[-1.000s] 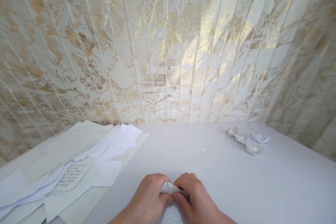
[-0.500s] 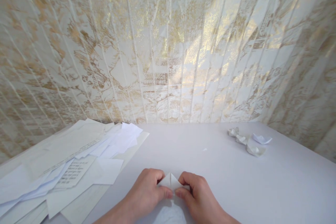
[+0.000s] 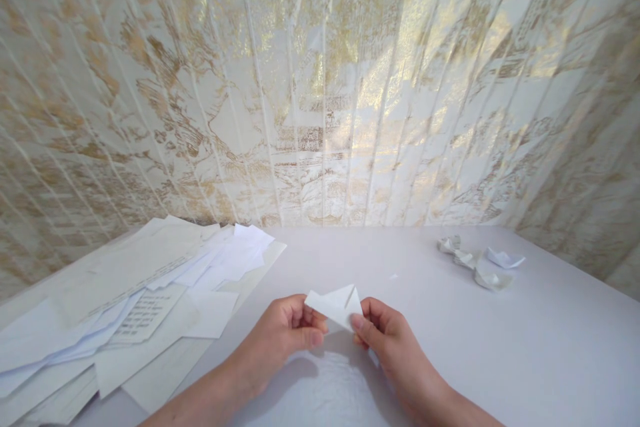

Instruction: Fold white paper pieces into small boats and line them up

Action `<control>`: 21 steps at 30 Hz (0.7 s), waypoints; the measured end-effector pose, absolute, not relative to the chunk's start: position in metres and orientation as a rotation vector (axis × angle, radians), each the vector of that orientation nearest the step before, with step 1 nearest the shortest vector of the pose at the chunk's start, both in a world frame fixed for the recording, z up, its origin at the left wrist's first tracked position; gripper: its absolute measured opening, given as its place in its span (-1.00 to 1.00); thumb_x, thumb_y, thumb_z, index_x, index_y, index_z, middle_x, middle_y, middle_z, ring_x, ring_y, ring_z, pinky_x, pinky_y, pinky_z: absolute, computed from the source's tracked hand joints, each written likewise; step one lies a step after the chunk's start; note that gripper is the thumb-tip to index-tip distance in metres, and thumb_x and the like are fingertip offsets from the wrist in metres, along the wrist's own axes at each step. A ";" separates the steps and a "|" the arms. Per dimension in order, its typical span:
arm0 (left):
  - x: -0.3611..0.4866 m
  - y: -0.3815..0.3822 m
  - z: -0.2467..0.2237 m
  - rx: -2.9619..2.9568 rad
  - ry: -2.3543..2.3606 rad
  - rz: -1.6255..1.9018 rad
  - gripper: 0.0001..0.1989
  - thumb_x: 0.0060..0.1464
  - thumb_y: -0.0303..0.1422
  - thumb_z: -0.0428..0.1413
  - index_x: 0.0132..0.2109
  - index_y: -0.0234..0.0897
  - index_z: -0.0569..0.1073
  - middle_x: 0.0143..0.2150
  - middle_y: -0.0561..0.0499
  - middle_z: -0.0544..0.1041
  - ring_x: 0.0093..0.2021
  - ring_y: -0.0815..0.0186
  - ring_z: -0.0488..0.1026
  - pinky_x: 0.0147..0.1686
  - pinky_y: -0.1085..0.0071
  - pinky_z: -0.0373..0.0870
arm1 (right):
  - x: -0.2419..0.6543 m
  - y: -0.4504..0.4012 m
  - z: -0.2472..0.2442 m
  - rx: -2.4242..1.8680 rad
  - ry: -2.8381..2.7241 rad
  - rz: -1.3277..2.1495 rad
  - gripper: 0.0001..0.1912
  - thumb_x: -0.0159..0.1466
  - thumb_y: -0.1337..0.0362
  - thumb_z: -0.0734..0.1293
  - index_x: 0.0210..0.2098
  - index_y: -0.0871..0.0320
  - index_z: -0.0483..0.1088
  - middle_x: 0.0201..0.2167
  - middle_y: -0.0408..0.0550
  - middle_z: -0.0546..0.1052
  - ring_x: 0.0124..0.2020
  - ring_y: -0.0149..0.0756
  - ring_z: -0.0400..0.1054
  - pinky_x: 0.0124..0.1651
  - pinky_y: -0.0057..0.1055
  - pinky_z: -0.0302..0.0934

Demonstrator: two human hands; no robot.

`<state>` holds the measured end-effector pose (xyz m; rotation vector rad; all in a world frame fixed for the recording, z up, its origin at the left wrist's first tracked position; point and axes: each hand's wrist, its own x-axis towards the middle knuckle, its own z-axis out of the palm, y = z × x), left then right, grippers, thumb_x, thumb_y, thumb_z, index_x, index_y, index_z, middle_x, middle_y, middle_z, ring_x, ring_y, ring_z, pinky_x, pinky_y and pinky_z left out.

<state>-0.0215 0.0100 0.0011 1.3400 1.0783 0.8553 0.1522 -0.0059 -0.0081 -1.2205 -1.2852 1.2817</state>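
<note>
A small folded white paper (image 3: 336, 304) is held above the table near the front middle, tilted, with a pointed flap at its upper right. My right hand (image 3: 384, 333) pinches its right side between thumb and fingers. At the paper's left corner is my left hand (image 3: 295, 328), its fingers curled behind the corner and its thumb apart below; whether it grips the paper is unclear.
Loose white and printed sheets (image 3: 165, 280) lie overlapping on the left of the white table (image 3: 500, 347). Several small folded paper pieces (image 3: 494, 278) rest at the back right. A patterned curtain (image 3: 320, 93) hangs behind the table.
The folded paper has been raised and turned, so its point now leans to the upper right. My left thumb has come off it. The view has shifted slightly.
</note>
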 end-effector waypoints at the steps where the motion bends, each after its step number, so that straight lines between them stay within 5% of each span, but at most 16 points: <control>1: -0.019 0.008 0.001 1.315 1.027 0.890 -0.79 -0.27 -0.33 0.21 -0.43 -0.34 0.40 -0.49 0.06 0.43 -0.44 0.38 0.32 -0.41 0.50 0.21 | 0.150 -0.008 -0.007 -1.183 -1.225 1.343 -0.71 0.05 0.09 0.30 -0.58 0.18 0.24 -0.68 -0.23 0.24 -0.61 -0.46 0.01 -0.51 -0.48 -0.14; 8: -0.011 0.003 0.005 1.206 0.671 0.970 -0.84 -0.08 -0.37 0.19 -0.33 -0.38 0.43 -0.47 -0.06 0.53 -0.37 0.24 0.45 -0.27 0.36 0.28 | 0.142 -0.014 -0.014 -0.932 -1.034 1.689 -0.64 0.05 0.03 0.35 -0.55 0.23 0.30 -0.66 -0.12 0.38 -0.61 -0.45 0.13 -0.50 -0.48 -0.06; 21: -0.006 -0.002 0.004 1.148 0.583 0.928 -0.86 0.01 -0.36 0.09 -0.38 -0.40 0.40 -0.63 0.01 0.43 -0.58 0.32 0.37 -0.39 0.33 0.26 | 0.137 -0.019 -0.005 -0.809 -1.035 1.788 -0.64 0.03 0.03 0.36 -0.47 0.24 0.33 -0.65 -0.10 0.42 -0.60 -0.39 0.19 -0.41 -0.42 0.02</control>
